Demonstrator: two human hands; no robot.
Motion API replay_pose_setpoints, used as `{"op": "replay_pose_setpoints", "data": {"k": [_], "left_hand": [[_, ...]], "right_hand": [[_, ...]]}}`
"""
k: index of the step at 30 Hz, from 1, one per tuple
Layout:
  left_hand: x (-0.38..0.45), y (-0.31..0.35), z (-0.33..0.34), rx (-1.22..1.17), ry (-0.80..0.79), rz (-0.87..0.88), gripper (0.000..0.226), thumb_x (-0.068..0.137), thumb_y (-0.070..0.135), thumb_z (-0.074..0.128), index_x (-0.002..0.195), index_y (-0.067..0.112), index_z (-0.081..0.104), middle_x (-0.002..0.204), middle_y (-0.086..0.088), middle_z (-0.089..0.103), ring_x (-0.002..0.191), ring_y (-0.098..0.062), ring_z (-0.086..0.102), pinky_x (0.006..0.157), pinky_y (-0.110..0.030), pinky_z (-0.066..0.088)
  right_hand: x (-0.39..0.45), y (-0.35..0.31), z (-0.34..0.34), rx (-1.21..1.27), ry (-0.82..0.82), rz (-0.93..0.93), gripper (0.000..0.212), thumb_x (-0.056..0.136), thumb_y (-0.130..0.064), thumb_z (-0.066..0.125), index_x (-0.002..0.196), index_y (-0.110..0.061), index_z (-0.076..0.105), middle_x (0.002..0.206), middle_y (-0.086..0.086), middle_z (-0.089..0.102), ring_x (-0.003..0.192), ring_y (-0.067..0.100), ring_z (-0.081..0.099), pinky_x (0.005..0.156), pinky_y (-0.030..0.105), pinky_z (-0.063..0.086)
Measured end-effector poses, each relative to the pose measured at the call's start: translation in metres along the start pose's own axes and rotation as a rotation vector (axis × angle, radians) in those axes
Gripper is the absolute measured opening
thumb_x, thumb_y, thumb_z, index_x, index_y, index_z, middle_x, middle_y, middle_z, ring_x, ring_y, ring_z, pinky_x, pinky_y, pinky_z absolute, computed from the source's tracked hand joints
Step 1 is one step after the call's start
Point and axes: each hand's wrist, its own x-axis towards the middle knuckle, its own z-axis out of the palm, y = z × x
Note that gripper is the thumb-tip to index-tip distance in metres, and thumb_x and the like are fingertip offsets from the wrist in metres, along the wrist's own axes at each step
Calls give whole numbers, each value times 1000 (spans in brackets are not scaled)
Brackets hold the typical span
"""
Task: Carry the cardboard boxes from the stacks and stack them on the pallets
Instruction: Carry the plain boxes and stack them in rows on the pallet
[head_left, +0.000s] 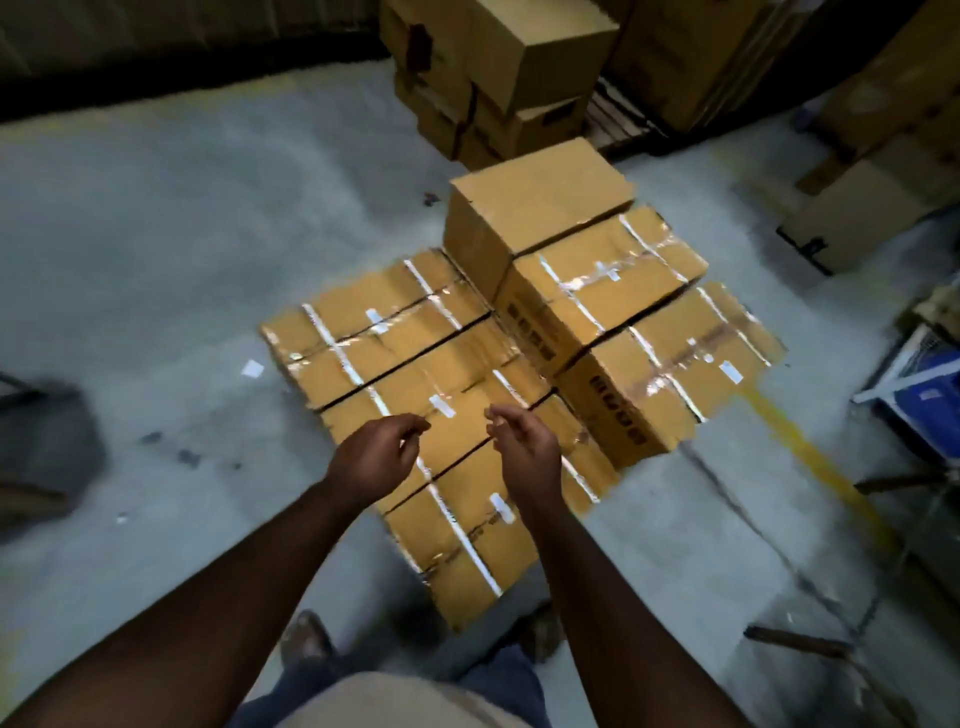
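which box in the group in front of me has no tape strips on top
The far box, at the back of the group. Its top is plain cardboard, while every other box there has shiny tape strips across the lid.

Taped cardboard boxes packed flat w/ untaped box atop at back.

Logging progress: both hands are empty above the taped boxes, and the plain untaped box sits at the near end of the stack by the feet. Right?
Not quite. The plain untaped box sits at the far end, away from the feet, as the head view shows. Left hand and right hand are indeed empty above the taped boxes.
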Motion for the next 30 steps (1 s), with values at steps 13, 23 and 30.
{"op": "replay_pose_setpoints", "data": {"k": [13, 23, 30], "left_hand": [[-67, -138, -215, -112, 262, -209, 24, 105, 26, 59, 120, 15, 73, 115, 1, 76, 104, -16, 70, 87, -33, 55], [54, -262, -312, -81, 284, -236, 18, 103, 25, 63, 114, 22, 76, 110, 11, 76, 101, -8, 71, 91, -30, 54], [213, -317, -407, -84, 321, -220, 30, 100, 38, 55, 114, 21, 76, 110, 12, 76, 101, -7, 70, 92, -29, 54]], "right_hand": [[-15, -107, 252, 82, -309, 65, 19, 101, -16, 66, 113, -25, 78, 110, -7, 79, 106, 15, 73, 100, 45, 59], [108, -149, 385, 231, -367, 285, 10, 101, -17, 68, 108, -20, 74, 117, 11, 76, 106, 25, 71, 93, 38, 58], [262, -224, 480, 294, -355, 251, 21, 99, -4, 61, 105, -19, 75, 113, 6, 78, 96, 19, 69, 84, 31, 52]]}}
